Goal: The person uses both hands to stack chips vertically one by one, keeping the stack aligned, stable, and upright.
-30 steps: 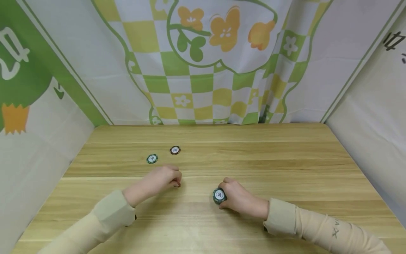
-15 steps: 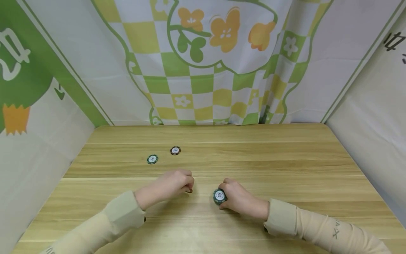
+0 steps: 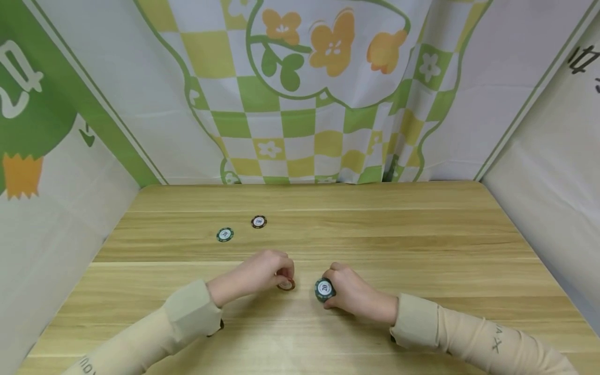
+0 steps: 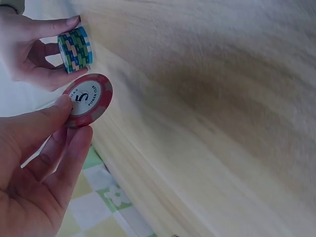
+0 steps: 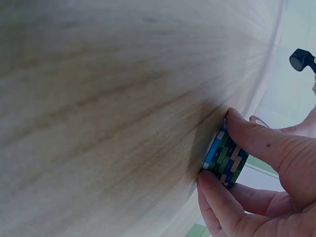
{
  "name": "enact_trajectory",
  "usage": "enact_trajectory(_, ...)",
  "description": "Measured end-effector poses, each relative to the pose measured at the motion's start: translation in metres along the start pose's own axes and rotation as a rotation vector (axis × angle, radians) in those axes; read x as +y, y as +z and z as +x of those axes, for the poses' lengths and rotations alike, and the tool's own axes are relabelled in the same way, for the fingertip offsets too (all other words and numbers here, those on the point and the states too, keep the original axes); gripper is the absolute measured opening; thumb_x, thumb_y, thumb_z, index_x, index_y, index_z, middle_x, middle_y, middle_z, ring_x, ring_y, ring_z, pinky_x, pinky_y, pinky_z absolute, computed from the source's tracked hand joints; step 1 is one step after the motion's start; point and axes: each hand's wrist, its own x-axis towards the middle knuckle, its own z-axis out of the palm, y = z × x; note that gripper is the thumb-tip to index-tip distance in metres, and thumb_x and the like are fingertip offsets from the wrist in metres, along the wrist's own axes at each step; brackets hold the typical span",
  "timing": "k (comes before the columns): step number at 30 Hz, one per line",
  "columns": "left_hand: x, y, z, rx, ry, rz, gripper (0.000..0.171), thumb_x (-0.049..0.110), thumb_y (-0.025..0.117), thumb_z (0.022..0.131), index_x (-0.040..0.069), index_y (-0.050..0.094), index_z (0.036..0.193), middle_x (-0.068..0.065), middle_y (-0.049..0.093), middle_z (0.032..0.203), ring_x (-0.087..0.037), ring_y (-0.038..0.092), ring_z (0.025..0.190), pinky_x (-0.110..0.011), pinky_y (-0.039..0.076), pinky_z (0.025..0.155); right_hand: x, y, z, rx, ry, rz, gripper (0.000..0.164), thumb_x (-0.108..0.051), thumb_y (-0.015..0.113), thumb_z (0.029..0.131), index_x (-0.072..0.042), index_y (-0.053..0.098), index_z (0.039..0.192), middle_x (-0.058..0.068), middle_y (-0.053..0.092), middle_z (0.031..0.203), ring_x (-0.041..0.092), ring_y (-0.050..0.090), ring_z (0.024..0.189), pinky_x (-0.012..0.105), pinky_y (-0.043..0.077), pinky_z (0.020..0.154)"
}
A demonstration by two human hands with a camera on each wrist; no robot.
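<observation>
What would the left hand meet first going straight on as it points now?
Probably the chip stack, or the right hand gripping it; the red chip in the left hand would lead. Relative height is unclear.

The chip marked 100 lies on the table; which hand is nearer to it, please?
Left. The left hand, pinching the red chip, is on the person's side of the 100 chip; the right hand, gripping a chip stack, is farther off, toward the person and rightward.
</observation>
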Motion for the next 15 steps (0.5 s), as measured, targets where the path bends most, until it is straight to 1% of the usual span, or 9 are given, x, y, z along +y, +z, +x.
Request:
enact_trajectory(5,-0.002,0.004,0.004,-0.006,-0.065,-0.106,0.009,0.010,0.070,0.078,0.016,0.064,0.074,0.010,0.059,0.072,-0.003,0.051,0.066,-0.021,0.044,0.061,0.001,0.001,0.001,0.002,0.000,-0.002,0.040,-0.013,0.083,0.060,0.003,0.062,0.089,0.004,0.053,0.082,0.015,0.054,0.074,0.026,0.048,0.066)
enact_trajectory(11,-0.004,0.007,0.009,-0.003,-0.099,-0.255,0.008,0.008,0.070,0.077,0.011,0.064,0.075,0.007,0.060,0.071,-0.004,0.052,0.064,-0.020,0.045,0.058,0.001,0.001,0.001,0.003,0.008,-0.006,0.040,-0.013,0.083,0.059,0.003,0.062,0.089,0.005,0.053,0.083,0.016,0.054,0.074,0.026,0.048,0.067)
enact_trajectory(15,-0.004,0.009,0.011,-0.016,-0.118,-0.370,0.005,0.005,0.069,0.077,0.007,0.065,0.077,0.003,0.061,0.071,-0.004,0.053,0.064,-0.019,0.046,0.057,0.001,0.001,0.001,0.002,0.012,-0.004,0.041,-0.013,0.084,0.059,0.003,0.062,0.089,0.005,0.053,0.082,0.016,0.054,0.074,0.026,0.049,0.067)
